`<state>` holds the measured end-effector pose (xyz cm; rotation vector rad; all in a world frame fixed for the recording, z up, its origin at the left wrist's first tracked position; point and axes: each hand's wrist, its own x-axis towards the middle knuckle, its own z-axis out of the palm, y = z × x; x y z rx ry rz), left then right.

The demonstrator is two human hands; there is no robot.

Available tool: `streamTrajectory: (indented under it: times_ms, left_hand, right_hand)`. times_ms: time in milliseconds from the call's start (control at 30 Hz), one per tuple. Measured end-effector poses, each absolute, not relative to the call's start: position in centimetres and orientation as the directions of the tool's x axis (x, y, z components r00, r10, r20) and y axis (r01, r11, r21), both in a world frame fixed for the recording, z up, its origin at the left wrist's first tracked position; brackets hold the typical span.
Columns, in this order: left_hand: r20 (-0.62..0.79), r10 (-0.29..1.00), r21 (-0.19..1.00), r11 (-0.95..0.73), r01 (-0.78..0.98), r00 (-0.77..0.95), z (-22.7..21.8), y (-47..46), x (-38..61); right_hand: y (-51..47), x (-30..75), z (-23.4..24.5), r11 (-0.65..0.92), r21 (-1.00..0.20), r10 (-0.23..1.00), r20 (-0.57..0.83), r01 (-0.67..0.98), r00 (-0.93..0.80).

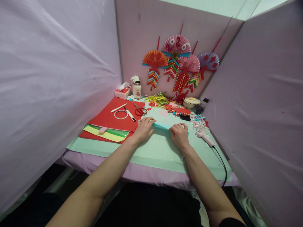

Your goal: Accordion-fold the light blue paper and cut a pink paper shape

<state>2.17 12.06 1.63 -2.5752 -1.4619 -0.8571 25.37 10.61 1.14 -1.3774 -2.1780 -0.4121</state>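
A narrow light-blue paper strip (161, 126) stretches between my two hands, low over the pale green table cover. My left hand (144, 128) grips its left end with curled fingers. Toward the other end, my right hand (180, 134) is closed on the strip, and a bit of blue shows past its fingers. My palms hide the undersides of both grips. Red-handled scissors (140, 111) lie just beyond my left hand. To the right of my right hand rests a white glue gun (205, 137) with a black cord.
Red paper sheets (107, 115) on the left carry a ring of tape (121, 114), a utility knife (130, 114) and a white pen (118, 108). Behind are a tissue box (123, 92), a bottle (136, 89), yellow strings (157, 100) and a lidded bowl (191, 102). Paper fans (176, 45) hang on the back wall.
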Motion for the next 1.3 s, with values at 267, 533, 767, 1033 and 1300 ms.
streamTrajectory:
  times_ms: [267,533,767,1033,1300]
  left_hand:
    - [0.496,0.728,0.237,-0.638,0.733,0.474,1.5,12.1,3.0]
    - [0.577,0.687,0.224,-0.654,0.723,0.443,1.0,12.2,3.5]
    - [0.574,0.728,0.217,-0.577,0.787,0.376,1.3,12.5,3.2]
    - [0.558,0.749,0.222,-0.550,0.805,0.357,1.8,12.7,2.7]
    - [0.497,0.795,0.197,-0.493,0.847,0.347,1.9,12.9,1.5]
  right_hand:
    - [10.3,24.8,1.2,0.488,-0.008,0.721,0.567,0.873,-0.399]
    - [10.5,24.5,0.7,0.535,0.017,0.642,0.642,0.845,-0.420]
    - [10.5,24.5,0.8,0.525,-0.005,0.642,0.659,0.851,-0.392]
    - [10.6,24.9,0.8,0.511,-0.039,0.647,0.675,0.859,-0.354]
    - [10.6,24.8,0.8,0.497,0.002,0.648,0.664,0.868,-0.373]
